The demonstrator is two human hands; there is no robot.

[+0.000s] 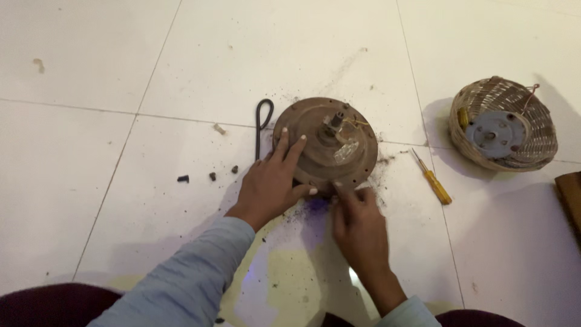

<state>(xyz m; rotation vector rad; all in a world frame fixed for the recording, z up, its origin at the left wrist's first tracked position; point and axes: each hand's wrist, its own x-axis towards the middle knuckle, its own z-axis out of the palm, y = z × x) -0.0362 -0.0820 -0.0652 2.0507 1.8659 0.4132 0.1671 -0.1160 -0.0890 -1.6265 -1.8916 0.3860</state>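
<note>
Floor: white tiled floor [181,242], scattered with dark grit around the work.
Motor housing: a round, rusty brown disc [321,130] with a short shaft at its centre lies flat on the tiles, mid-frame.
Basket: a woven wicker basket [532,145], at right and well apart, holds a grey round plate [497,133].
Left hand: the left hand [272,184] rests on the disc's near-left rim, fingers spread wide.
Right hand: the right hand [358,227] touches the disc's near edge, fingers bunched narrow; blurred, grip unclear.
Screwdriver: a yellow-handled screwdriver [433,178] lies just right of the disc.
Hook: a black looped rod [261,124] lies to its left.
Bits: small dark pieces [212,176] lie farther left.
</note>
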